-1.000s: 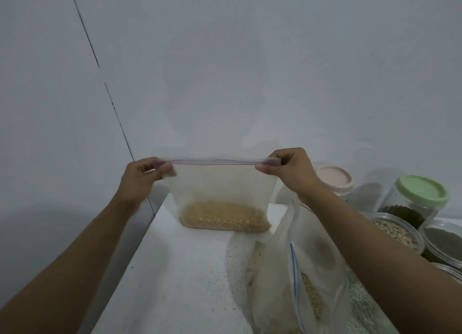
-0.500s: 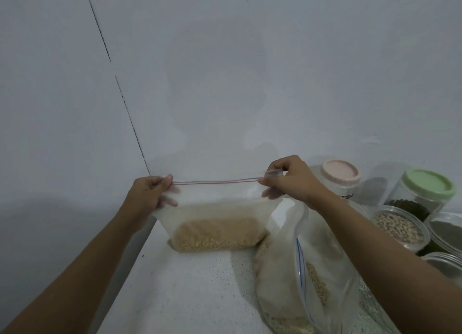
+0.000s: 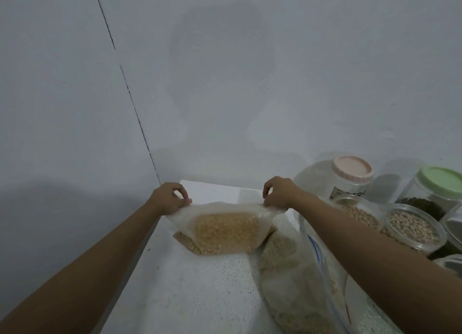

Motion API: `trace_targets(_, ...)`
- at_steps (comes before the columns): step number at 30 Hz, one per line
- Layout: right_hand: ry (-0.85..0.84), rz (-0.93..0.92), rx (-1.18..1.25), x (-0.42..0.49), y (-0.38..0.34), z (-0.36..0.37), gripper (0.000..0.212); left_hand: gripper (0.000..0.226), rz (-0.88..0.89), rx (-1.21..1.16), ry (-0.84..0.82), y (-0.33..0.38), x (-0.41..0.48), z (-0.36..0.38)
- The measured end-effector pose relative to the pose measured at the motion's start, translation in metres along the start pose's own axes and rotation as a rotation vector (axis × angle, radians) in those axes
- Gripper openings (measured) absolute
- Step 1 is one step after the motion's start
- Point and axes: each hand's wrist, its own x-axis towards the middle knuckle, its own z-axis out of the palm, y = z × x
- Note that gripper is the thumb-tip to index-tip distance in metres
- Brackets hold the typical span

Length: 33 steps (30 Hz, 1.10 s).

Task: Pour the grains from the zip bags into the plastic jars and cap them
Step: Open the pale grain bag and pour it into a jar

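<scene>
Left hand and right hand pinch the zip bag, seal seemingly hidden.

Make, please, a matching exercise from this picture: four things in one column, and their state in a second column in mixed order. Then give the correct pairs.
Column A
1. zip bag of yellow grains
2. pink-lidded jar
3. green-lidded jar
4. jar of pale beans

Column B
a. has no coloured lid on it
b. capped, with dark contents
c. pinched at its top corners by the left hand and the right hand
d. capped, with a label on its side

Pairs: 1-c, 2-d, 3-b, 4-a
</scene>
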Motion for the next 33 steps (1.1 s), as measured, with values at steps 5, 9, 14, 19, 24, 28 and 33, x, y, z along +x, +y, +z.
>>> trace_targets(5,0.114,-0.1,-0.027,-0.007,0.002,-0.011,0.016,0.023,0.149,0.128,0.029,0.005,-0.002,-0.006)
trace_targets(9,0.253,-0.16,0.131,-0.026,-0.003,-0.038,0.009,0.021,0.347,0.103,0.125,0.031,-0.018,-0.017)
trace_targets(14,0.39,-0.22,0.268,-0.071,0.004,-0.062,0.016,0.025,0.528,-0.074,0.105,0.103,-0.068,-0.005)
trace_targets(19,0.463,-0.139,0.04,-0.119,0.026,-0.065,0.011,0.029,0.528,-0.147,-0.133,0.162,-0.116,0.04)
trace_targets(24,0.201,0.013,-0.062,-0.138,0.052,-0.055,0.037,0.041,0.374,-0.224,-0.334,0.181,-0.138,0.084)
trace_targets(28,0.089,0.055,0.088,-0.137,0.052,-0.055,0.064,0.021,0.4,-0.415,-0.455,0.187,-0.152,0.095)
trace_targets(33,0.156,0.049,0.139,-0.143,0.044,-0.06,0.054,0.015,0.505,-0.511,-0.486,0.188,-0.17,0.095)
